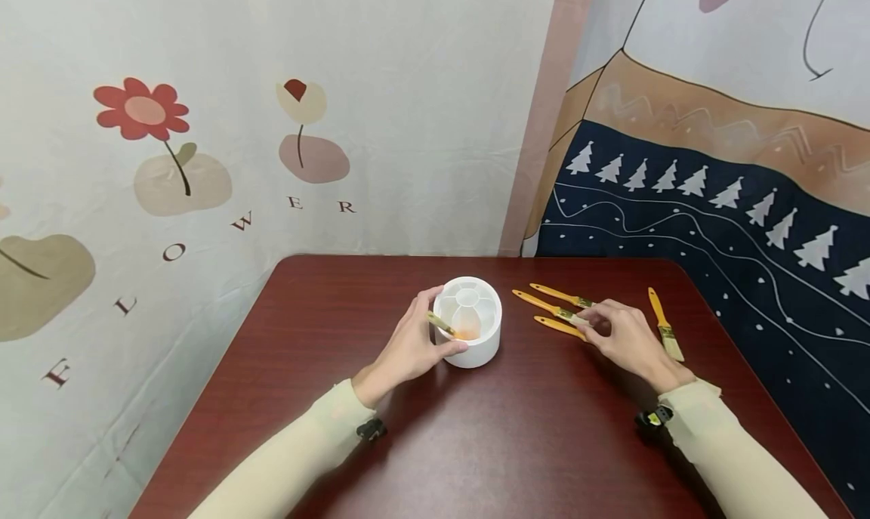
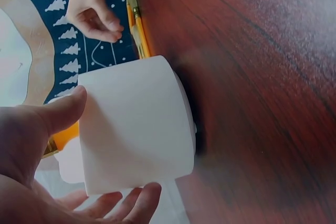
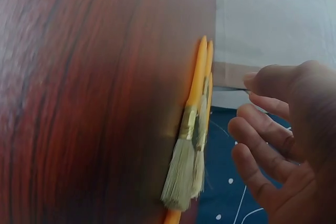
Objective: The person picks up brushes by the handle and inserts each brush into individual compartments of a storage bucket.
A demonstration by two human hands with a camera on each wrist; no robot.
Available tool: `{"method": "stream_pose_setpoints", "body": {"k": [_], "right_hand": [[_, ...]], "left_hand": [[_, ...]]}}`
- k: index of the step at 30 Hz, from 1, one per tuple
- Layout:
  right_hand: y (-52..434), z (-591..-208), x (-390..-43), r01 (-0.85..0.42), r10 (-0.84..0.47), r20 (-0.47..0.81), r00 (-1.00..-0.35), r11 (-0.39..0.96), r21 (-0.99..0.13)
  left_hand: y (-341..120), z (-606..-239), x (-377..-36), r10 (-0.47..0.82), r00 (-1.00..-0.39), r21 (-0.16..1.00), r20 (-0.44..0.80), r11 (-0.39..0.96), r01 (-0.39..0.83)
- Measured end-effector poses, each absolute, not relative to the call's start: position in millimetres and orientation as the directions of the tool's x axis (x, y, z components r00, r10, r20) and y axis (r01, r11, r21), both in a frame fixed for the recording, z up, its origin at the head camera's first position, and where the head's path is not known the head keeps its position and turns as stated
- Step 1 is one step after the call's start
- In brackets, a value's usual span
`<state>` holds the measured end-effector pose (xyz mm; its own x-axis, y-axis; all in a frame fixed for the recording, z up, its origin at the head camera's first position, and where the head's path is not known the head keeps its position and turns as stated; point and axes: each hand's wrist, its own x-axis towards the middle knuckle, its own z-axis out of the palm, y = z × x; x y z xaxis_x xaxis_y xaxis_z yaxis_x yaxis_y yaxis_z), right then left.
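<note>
My left hand [image 1: 411,345] grips a white round desk organizer [image 1: 476,354], thumb on the near side and fingers around the far side. Inside the organizer are several compartments. One paintbrush [image 1: 440,322] leans in it, orange handle down and bristles sticking out over the rim by my left hand. My right hand [image 1: 625,339] hovers over three yellow-handled paintbrushes [image 1: 537,301] lying on the table. Its fingers are loosely bent. A gap shows between them and the brushes [image 3: 197,85] in the right wrist view, and nothing is held.
Another yellow-handled paintbrush [image 1: 658,311] lies alone to the right of my right hand, bristles toward me. The dark red wooden table [image 1: 530,436] ends at the back against a printed white cloth [image 1: 421,164] and a navy patterned cloth [image 1: 652,232] at the right.
</note>
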<state>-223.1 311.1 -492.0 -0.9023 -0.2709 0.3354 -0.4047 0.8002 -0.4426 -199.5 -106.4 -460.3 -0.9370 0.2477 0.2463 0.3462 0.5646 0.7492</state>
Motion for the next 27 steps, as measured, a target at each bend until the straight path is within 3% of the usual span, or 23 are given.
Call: {"method": "stream_pose_setpoints", "body": {"k": [21,27], "right_hand": [[324.3,-496.4,-225.1,-0.366,-0.309,0.203,-0.929,0.847,-0.385],[327.0,-496.9,-224.3,-0.344,-0.303,0.164,-0.939,0.855,-0.388]], "left_hand": [[-119.5,-456.7,-211.9,0.347,-0.922,0.746,0.175,0.564,0.354],[-122.4,-457.3,-220.6,0.421,-0.891,0.785,0.169,0.49,0.38]]}}
